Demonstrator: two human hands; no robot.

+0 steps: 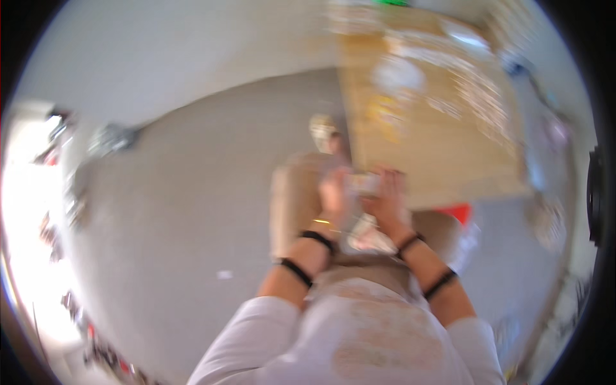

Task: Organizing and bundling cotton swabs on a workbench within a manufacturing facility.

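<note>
Both of my hands are close together above my lap, at the near left corner of the wooden table (449, 160). My left hand (334, 197) is smeared by motion, and its fingers cannot be made out. On the other side, my right hand (391, 202) has its thumb and fingers at a small pale item (365, 184), which lies between the two hands. Blur hides what kind of thing that item is. Below the hands, a whitish and pink thing (370, 236) lies between my thighs.
On the table are a round white thing (398, 76), something yellow (387, 115) and clear, shiny, plastic-looking items (478, 96). Something red (457, 212) shows under the table's near edge. A grey floor (192, 212) spreads left, with a small white scrap (224, 274) on it.
</note>
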